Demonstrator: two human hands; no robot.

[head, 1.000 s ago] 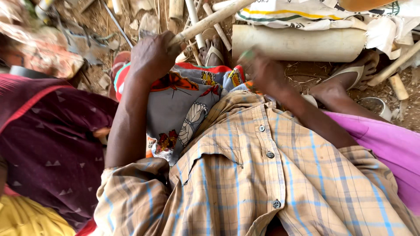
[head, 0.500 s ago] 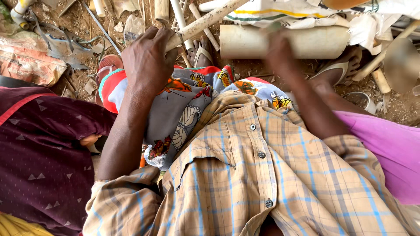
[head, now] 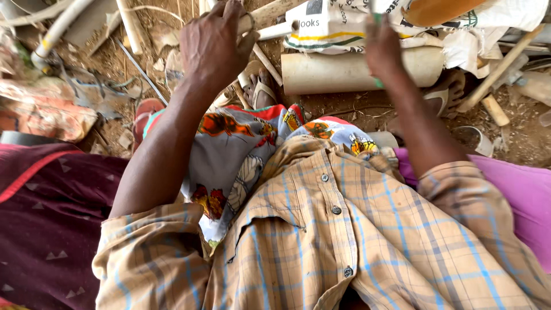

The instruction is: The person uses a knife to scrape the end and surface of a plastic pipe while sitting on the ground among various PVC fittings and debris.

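Checked cotton, tan with blue lines, fills the near field: the person's buttoned shirt (head: 344, 241), sleeves rolled above the forearms. Beyond it lies a patterned wrap (head: 241, 155) in grey, orange and red across the lap. Dark maroon cloth (head: 51, 218) sits at the left edge, pink cloth (head: 516, 201) at the right.

Further out, a sandalled foot (head: 261, 89) rests on bare earth littered with chips. The left hand (head: 215, 43) is clenched around a pale wooden stick (head: 270, 12), which runs from the fist up and to the right toward the top edge. The right hand (head: 383, 49) is raised in front of a thick cream pipe (head: 344, 72) that lies crosswise on the ground; a thin green object (head: 377, 20) shows at its fingers, motion-blurred, so whether they grip it cannot be told.

Behind the pipe, a printed white sack (head: 447, 23) is heaped. Loose sticks (head: 496, 60) lean at the right, and a white hose (head: 54, 31) curves at top left.
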